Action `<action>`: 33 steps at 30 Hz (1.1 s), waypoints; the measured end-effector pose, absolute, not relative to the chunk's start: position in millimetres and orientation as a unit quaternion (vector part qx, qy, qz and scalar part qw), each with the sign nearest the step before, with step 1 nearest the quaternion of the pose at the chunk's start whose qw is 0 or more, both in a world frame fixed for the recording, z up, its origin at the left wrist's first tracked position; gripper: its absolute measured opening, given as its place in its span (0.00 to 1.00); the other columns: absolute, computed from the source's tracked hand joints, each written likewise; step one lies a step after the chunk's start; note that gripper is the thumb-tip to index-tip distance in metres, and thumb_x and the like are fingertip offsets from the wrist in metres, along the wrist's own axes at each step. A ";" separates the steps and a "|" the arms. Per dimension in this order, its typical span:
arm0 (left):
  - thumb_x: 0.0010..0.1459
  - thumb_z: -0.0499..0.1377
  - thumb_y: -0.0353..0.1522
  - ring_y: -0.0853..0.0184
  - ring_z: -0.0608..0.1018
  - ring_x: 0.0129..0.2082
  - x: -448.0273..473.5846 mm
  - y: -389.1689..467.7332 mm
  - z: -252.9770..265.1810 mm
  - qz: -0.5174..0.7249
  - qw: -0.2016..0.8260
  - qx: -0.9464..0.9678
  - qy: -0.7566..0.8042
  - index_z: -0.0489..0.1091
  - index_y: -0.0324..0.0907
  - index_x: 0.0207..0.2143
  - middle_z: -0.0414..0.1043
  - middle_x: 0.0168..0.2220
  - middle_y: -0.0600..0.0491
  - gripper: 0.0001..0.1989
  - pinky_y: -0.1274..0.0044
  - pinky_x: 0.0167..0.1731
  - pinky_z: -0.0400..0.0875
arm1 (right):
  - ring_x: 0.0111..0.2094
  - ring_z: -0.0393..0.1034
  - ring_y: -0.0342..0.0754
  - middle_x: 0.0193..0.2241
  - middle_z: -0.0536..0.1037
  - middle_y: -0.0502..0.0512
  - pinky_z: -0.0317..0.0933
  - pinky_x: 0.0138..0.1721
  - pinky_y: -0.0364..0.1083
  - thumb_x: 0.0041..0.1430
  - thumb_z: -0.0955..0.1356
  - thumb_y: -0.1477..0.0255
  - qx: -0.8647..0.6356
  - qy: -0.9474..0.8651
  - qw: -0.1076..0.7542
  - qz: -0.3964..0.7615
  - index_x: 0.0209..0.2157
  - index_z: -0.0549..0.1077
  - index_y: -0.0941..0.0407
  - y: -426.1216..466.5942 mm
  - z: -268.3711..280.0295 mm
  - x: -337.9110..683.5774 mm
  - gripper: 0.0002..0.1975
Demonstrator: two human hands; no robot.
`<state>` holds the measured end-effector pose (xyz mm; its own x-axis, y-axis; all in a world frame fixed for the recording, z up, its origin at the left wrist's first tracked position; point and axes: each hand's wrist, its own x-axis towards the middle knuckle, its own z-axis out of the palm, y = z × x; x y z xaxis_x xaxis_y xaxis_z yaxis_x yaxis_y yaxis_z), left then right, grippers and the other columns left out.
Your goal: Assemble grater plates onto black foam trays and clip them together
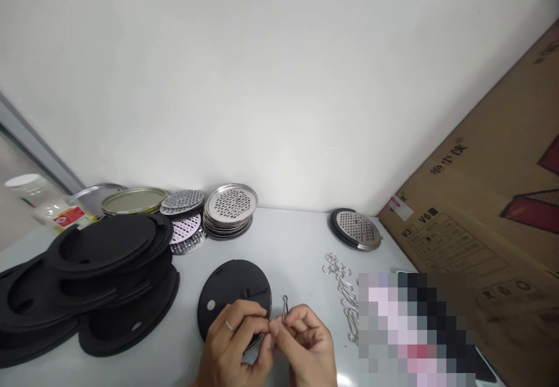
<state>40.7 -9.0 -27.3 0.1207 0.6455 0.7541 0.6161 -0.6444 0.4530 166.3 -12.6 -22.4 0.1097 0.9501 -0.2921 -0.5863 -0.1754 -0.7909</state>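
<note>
Bright metal wire is formed into the spring clip [285, 302] that is pinched upright by the right hand [310, 340], whose thumb and fingers are closed to a narrow grip. Just beside its fingertips, a black plastic disc [218, 285] is laid on the surface [292, 247], toward the near edge and around the middle. The disc's lower part is covered by the left hand [238, 337]; its fingers are curled, with the tips drawn in at the disc's right rim, and what is held there, if anything, cannot be told.

One round grater [358, 228], perforated metal on black, is set near the far right corner and looks finished. The disc under the hands is judged to be part-way: no clip is seen fastened to it. Much seems to be left — black holders [109, 241] are heaped along the left, silver grater plates [231, 203] are stacked at the far edge, and wire rings [336, 266] and loose clips [347, 301] are strewn toward the right edge.

Leftward movement is limited by the heap; the far edge is bounded by a wall [279, 84], the right edge by a cardboard box [441, 253]. More room is offered between the disc and the far edge — the near right corner is pixelated beyond telling.
</note>
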 end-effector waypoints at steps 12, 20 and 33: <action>0.57 0.58 0.21 0.69 0.80 0.25 32.3 -8.2 -19.5 0.472 -0.056 0.786 0.395 0.71 0.42 0.34 0.79 0.29 0.53 0.08 0.78 0.28 0.73 | 0.21 0.71 0.44 0.21 0.78 0.51 0.67 0.25 0.42 0.38 0.83 0.63 -0.459 -0.251 0.617 0.587 0.21 0.68 0.54 -18.3 -32.0 164.6 0.22; 0.57 0.57 0.21 0.69 0.81 0.28 30.7 -6.4 -21.9 0.468 -0.009 0.794 0.388 0.72 0.41 0.35 0.80 0.32 0.52 0.09 0.78 0.32 0.76 | 0.20 0.69 0.44 0.19 0.75 0.49 0.66 0.23 0.42 0.37 0.83 0.61 -0.474 -0.245 0.596 0.600 0.21 0.68 0.55 -16.8 -37.0 167.0 0.23; 0.61 0.55 0.22 0.67 0.75 0.31 20.2 -8.5 -23.1 0.389 0.064 0.841 0.371 0.74 0.44 0.35 0.74 0.37 0.49 0.11 0.76 0.30 0.71 | 0.17 0.63 0.40 0.16 0.72 0.46 0.60 0.20 0.40 0.36 0.83 0.62 -0.493 -0.272 0.568 0.601 0.20 0.69 0.56 -12.4 -28.0 179.2 0.22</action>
<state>20.2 -8.5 -23.1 0.4216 0.6741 0.6066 0.5751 -0.7159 0.3959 179.2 -12.4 -28.0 0.1308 0.9502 -0.2829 -0.4140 -0.2070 -0.8864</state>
